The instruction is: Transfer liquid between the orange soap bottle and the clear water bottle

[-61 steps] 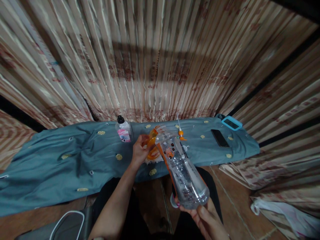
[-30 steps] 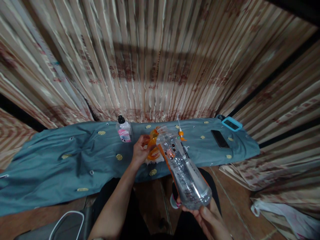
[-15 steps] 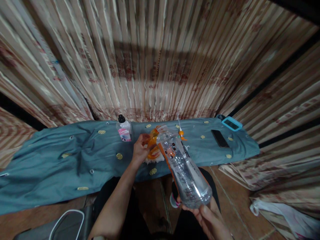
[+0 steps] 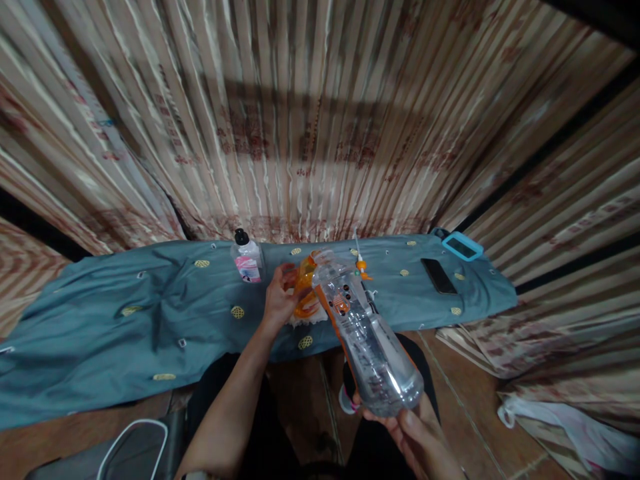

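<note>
**Big bottle tipped into a small orange container, spill risk all over this one**

Right hand (image 4: 417, 437) down at the bottom of the frame, fingers (image 4: 407, 421) wrapped under the base of a large clear plastic bottle (image 4: 367, 343). Bottle tilted steeply, neck pointing away and down toward an orange translucent container (image 4: 306, 293) sitting on the blue cloth (image 4: 150, 320) over the tabletop. Orange label strip running along the bottle's side. Hard to tell how much liquid is left inside.

Left hand (image 4: 277, 300) up against the orange container, fingers (image 4: 286, 272) curled round its left side, closed on it as far as can be seen. Small white cloth or pad peeking out just under the container.

Nearby: small clear bottle with a black cap and pink label (image 4: 246, 257) standing just left of the left hand, a little orange-tipped dropper thing (image 4: 360, 265) behind the big bottle's neck, dark phone (image 4: 439, 275) lying flat well off to the right, blue-framed device (image 4: 463, 246) at the far right edge. Striped curtain (image 4: 310, 120) behind everything.

Stuff that could go sideways, just guessing:
- Holding such a long bottle only by its base means poor control of the mouth, so easy to overshoot the rim and soak the cloth.
- Sudden glug from a steep tilt, overflowing the small container.
- Container tipping if the left grip slackens.
- Phone on the same cloth, not great if liquid spreads that far.
</note>
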Demonstrator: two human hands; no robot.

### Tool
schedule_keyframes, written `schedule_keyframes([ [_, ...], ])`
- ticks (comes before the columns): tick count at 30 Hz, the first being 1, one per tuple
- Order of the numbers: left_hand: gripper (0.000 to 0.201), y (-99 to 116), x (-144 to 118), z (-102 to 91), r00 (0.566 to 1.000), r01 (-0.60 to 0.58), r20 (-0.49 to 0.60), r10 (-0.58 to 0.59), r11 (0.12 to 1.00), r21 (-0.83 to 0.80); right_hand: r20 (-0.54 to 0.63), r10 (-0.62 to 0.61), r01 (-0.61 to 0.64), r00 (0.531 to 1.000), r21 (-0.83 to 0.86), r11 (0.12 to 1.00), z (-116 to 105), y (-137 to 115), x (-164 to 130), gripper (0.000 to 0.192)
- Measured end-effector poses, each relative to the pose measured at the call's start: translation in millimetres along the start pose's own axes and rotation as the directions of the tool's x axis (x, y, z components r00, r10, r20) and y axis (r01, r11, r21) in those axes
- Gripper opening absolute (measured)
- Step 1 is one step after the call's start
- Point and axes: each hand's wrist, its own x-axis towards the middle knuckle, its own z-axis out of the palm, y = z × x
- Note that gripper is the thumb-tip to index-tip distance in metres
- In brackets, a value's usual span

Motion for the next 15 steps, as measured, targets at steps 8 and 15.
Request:
schedule_keyframes([
  [8,0.076,-1.9,-0.3,-0.9,1.000,-0.001,0.010,0.001,1.000,-0.006,0.008,-0.001,0.001,1.000,-0.019,1.000,-0.3,0.5,0.6,0.046],
  [15,0.075,-2.8,0.2,-0.8,1.000,-0.006,0.007,0.006,1.000,-0.017,-0.004,-0.007,0.007,1.000,-0.001,1.000,-3.8,4.8,0.6,0.045],
])
